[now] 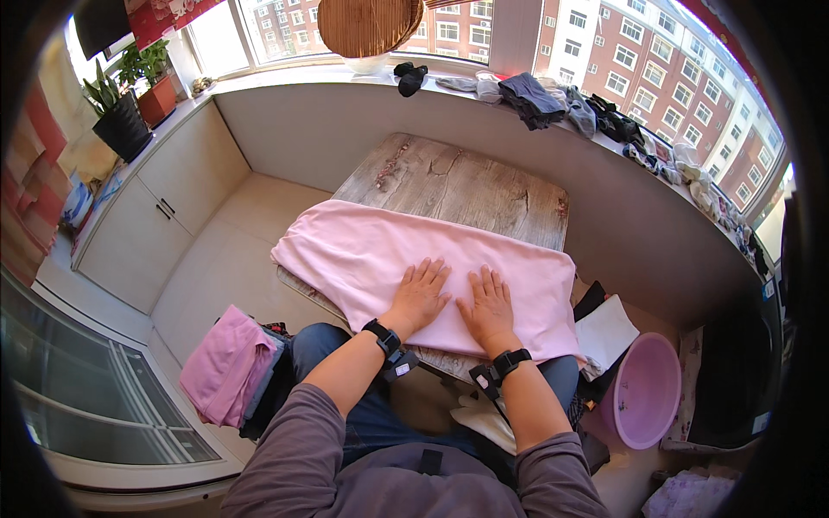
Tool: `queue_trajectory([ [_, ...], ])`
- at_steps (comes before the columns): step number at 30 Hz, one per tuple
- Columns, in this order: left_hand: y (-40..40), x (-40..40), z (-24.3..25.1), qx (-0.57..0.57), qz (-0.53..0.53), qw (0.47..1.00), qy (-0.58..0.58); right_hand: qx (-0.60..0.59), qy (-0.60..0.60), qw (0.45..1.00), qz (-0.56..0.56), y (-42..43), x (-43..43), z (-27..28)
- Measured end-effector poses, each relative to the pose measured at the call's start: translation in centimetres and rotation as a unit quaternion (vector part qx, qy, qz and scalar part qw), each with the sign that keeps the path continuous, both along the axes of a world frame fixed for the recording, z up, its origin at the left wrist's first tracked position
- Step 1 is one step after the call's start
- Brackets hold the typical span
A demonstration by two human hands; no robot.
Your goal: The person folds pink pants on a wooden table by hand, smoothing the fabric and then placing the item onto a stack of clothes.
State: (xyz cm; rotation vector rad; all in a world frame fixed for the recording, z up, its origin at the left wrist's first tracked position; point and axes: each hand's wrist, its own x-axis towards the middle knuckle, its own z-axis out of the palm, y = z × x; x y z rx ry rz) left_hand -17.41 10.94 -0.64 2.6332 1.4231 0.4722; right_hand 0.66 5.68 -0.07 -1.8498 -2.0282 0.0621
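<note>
A pink cloth (363, 239), folded into a long band, lies across the near half of a low wood-grain table (447, 175). My left hand (421, 294) rests flat on the middle of the cloth, fingers spread a little. Close by on the right, my right hand (487, 304) also lies palm down on it. Neither hand grips the fabric. The cloth hangs slightly past the table's left edge and shows soft creases at its left end.
Folded clothes (227, 366) are stacked at my left knee. On the right are white cloth (605, 327) and a pink plastic basin (647, 392). Socks and small garments (531, 100) line the windowsill; potted plants (123, 126) stand on the left cabinet.
</note>
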Motion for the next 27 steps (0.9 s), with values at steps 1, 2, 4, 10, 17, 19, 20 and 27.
queue_trajectory([
  [1,-0.4,-0.5,0.8,-0.011,0.003,1.000,0.018,-0.013,-0.007,1.000,-0.014,-0.4,0.4,-0.1],
  [2,-0.4,-1.0,1.3,-0.023,0.007,0.999,0.037,-0.026,-0.013,0.999,-0.027,-0.6,0.8,-0.1],
  [4,0.2,-2.6,1.2,-0.032,0.033,0.998,0.050,-0.029,-0.016,0.999,-0.023,-0.7,0.6,0.1],
  [10,2.8,-8.7,0.5,-0.037,0.130,0.989,0.053,-0.014,-0.027,0.999,-0.015,-0.7,0.3,0.6],
  [17,5.6,-15.7,-0.1,-0.007,0.191,0.979,0.076,0.002,-0.020,1.000,-0.018,-0.6,0.3,0.4],
  [19,6.2,-16.9,0.0,-0.019,0.200,0.978,0.057,0.005,-0.021,1.000,-0.021,-0.5,0.5,0.4],
  [20,6.6,-17.5,0.0,-0.024,0.219,0.974,0.058,-0.002,-0.023,1.000,-0.020,-0.6,0.5,0.5],
  [27,8.9,-20.5,-0.8,-0.014,0.283,0.957,0.057,-0.029,-0.028,0.999,-0.024,-0.6,0.5,0.7],
])
